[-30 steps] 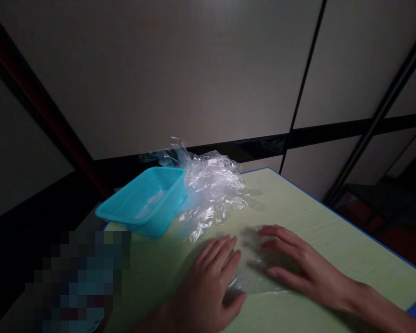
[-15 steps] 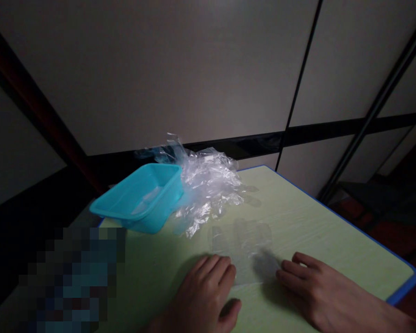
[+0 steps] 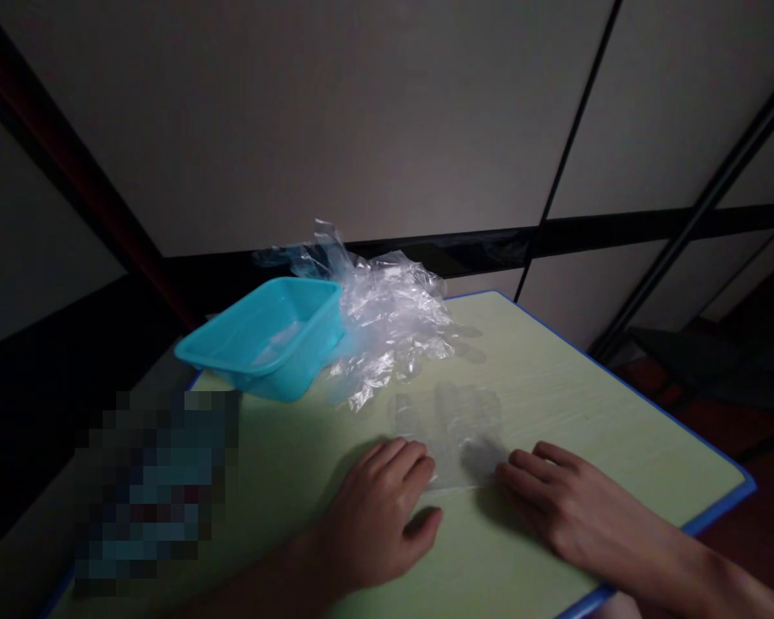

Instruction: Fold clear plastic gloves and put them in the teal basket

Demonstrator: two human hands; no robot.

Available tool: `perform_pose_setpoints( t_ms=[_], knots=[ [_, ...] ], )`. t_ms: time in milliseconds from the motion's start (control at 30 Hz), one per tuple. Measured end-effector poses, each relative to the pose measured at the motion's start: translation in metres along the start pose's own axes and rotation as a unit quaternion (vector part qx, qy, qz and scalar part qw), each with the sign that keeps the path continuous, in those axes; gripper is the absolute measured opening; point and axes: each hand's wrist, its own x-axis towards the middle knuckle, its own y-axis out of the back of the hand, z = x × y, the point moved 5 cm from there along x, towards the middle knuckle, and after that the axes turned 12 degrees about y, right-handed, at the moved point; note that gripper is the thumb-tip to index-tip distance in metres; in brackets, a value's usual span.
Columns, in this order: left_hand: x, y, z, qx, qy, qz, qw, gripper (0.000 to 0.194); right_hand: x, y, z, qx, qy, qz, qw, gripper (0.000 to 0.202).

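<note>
A clear disposable plastic glove [image 3: 448, 430] lies flat on the table between my hands, its finger ends pointing away from me. My left hand [image 3: 380, 507] rests palm down at its left edge, fingers slightly bent and thumb spread apart. At the lower right corner of the glove is my right hand [image 3: 555, 494]. Its fingers are bent together onto that corner, and the thumb is hidden beneath. Farther back, a crumpled heap of clear plastic gloves [image 3: 393, 309] touches the side of a turquoise plastic basin [image 3: 297, 365]. Some clear plastic lies inside the basin.
The pale green table [image 3: 586, 413] has a blue edge and stands near light cabinet doors [image 3: 361, 129] with dark strips. A blurred-out item [image 3: 161, 490] lies at the left. A dark chair or stool [image 3: 715, 365] stands beyond the right edge.
The whole scene sits slightly higher in the picture as the view has tilted down. Both hands keep about the same place beside the flat glove.
</note>
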Motion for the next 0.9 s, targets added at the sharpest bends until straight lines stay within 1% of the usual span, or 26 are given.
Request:
perform_pose_setpoints(
  t_ms=[100,233,333,467,533,667,767,900],
  knots=[
    [0.001,-0.001,0.000,-0.005,-0.008,0.005,1.000,0.026,-0.001,0.001,0.001,-0.007,0.003,0.002,1.000,0.017],
    [0.001,-0.002,-0.001,-0.008,-0.008,0.012,1.000,0.025,-0.004,0.009,0.006,-0.018,0.015,-0.007,1.000,0.016],
    [0.001,-0.003,-0.001,-0.007,-0.010,0.005,1.000,0.024,-0.004,0.014,0.011,-0.024,0.015,-0.016,0.999,0.015],
    [0.002,-0.003,-0.001,-0.004,-0.008,-0.002,1.000,0.023,-0.002,0.007,0.012,-0.022,0.013,-0.031,0.999,0.015],
    [0.002,-0.003,-0.001,-0.002,-0.006,-0.002,1.000,0.024,-0.001,0.003,0.011,-0.023,0.008,-0.027,0.999,0.017],
    [0.002,-0.002,-0.001,-0.005,-0.001,-0.003,1.000,0.024,-0.003,0.000,0.013,-0.008,-0.030,0.014,0.999,0.023],
    [0.001,-0.002,-0.001,-0.017,0.005,0.002,1.000,0.024,-0.006,0.001,0.017,0.043,-0.077,0.045,0.995,0.026],
    [0.003,-0.001,-0.005,-0.045,0.007,0.027,0.999,0.021,-0.008,0.000,0.023,0.114,-0.132,0.064,0.983,0.030]
  ],
)
